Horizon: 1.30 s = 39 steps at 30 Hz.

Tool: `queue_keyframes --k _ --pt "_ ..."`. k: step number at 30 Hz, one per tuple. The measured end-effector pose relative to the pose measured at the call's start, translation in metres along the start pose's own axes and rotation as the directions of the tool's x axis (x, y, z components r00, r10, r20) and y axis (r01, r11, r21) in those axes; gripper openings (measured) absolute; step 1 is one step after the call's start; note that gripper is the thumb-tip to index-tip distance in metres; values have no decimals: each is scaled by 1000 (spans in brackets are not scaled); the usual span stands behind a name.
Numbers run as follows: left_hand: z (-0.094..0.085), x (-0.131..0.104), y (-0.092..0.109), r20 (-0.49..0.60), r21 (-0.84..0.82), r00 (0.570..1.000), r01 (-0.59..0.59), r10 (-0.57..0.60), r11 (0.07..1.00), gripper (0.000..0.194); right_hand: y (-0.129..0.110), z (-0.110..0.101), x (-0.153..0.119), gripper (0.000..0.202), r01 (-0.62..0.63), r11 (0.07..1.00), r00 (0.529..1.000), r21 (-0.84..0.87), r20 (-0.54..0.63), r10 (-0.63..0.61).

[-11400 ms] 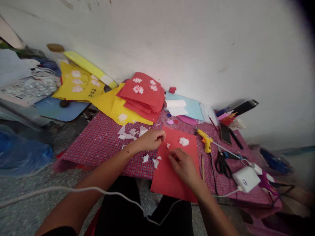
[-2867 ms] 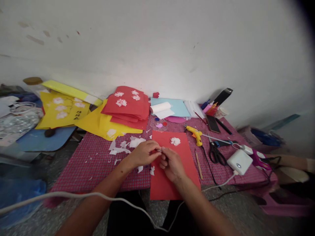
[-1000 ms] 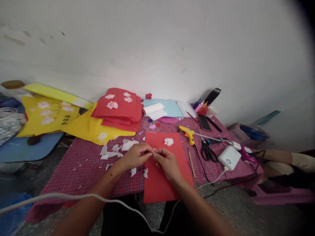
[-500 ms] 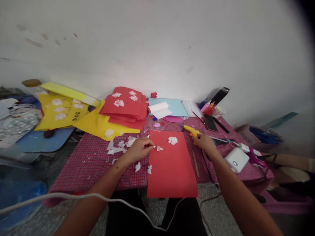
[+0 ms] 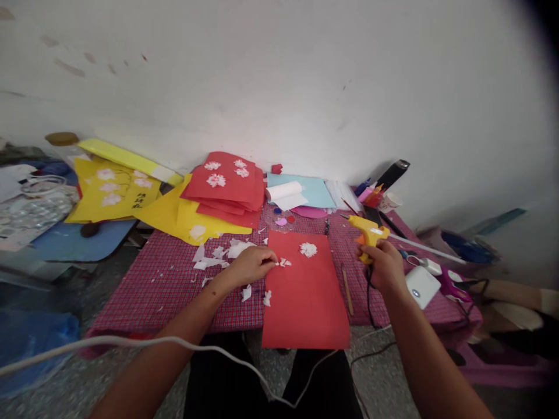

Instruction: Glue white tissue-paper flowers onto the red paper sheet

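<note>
My right hand (image 5: 384, 263) grips a yellow glue gun (image 5: 369, 230), raised above the table with its nozzle pointing left and a long glue stick out of its back. My left hand (image 5: 255, 265) is pinched at the left edge of a red paper sheet (image 5: 308, 302), with a small white bit of paper at the fingertips. On that sheet lie a white paper flower (image 5: 308, 249) near the top and a few crumpled white scraps (image 5: 267, 298) along the left side. More torn white paper (image 5: 209, 262) is spread on the checked cloth behind my left hand.
Red sheets with paper flowers (image 5: 222, 186) are stacked at the back, beside yellow paper (image 5: 174, 212). A white paper roll (image 5: 285, 190) rests on blue sheets. A white power bank (image 5: 423, 287) sits at right; a white cable (image 5: 174, 342) crosses in front.
My right hand has lifted the glue gun off the table and brought it up to the right. My left hand has stayed almost in place, still pinching.
</note>
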State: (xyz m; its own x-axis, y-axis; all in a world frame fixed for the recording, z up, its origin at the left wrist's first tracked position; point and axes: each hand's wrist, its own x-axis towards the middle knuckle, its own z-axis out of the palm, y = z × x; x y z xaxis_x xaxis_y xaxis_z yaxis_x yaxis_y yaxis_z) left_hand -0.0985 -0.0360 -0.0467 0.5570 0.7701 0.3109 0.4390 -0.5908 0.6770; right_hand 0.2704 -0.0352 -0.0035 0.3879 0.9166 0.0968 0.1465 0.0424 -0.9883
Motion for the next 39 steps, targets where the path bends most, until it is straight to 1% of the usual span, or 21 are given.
queue_keyframes --k 1,2,3,5,7,11,14,16,19,23,26,29,31,33,35,37,39 --pt "1 0 0 8 14 1000 -27 26 1000 17 -5 1 -11 25 -38 991 999 130 33 34" --pt "2 0 0 16 23 998 -56 56 998 15 -9 3 -22 29 -83 972 996 218 62 71" --pt "2 0 0 25 25 996 -86 85 996 15 -12 5 -33 30 -138 955 987 263 110 113" --pt "3 1 2 42 7 991 -130 130 991 14 -14 8 -50 29 -254 928 961 273 184 209" --pt "3 1 4 52 -24 988 -147 148 989 14 -12 10 -63 28 -315 910 942 269 205 265" --pt "3 1 7 55 -58 988 -143 146 988 14 -7 14 -81 27 -345 888 936 304 187 299" --pt "3 1 7 60 -72 988 -137 141 988 14 -5 17 -92 29 -371 891 921 261 226 317" --pt "3 2 7 72 -82 987 -135 141 987 14 -3 19 -99 30 -368 914 912 171 258 319" --pt "2 2 7 83 -95 988 -119 127 988 12 3 24 -110 34 -325 946 899 10 313 306" --pt "0 1 6 58 -81 996 -67 72 994 12 16 29 -123 37 -296 945 865 -136 381 326" --pt "-2 1 5 33 -32 999 -37 38 999 13 19 34 -129 35 -243 942 867 -233 384 319" --pt "-2 1 3 13 17 1000 -13 13 1000 13 16 41 -133 34 -194 944 877 -265 384 289" --pt "-1 2 2 1 44 1000 -2 2 999 13 13 44 -135 38 -216 942 865 -256 397 306" --pt "0 3 0 -15 68 1000 0 1 998 14 12 46 -137 43 -262 929 846 -262 401 352" --pt "2 3 -1 -31 86 1000 -3 6 996 15 12 45 -137 43 -269 920 843 -285 392 368" --pt "4 4 -3 -44 100 999 -5 10 995 16 13 43 -135 41 -227 920 861 -318 375 342" --pt "5 4 -5 -48 112 999 -6 11 994 16 11 41 -133 40 -143 919 883 -367 372 286"
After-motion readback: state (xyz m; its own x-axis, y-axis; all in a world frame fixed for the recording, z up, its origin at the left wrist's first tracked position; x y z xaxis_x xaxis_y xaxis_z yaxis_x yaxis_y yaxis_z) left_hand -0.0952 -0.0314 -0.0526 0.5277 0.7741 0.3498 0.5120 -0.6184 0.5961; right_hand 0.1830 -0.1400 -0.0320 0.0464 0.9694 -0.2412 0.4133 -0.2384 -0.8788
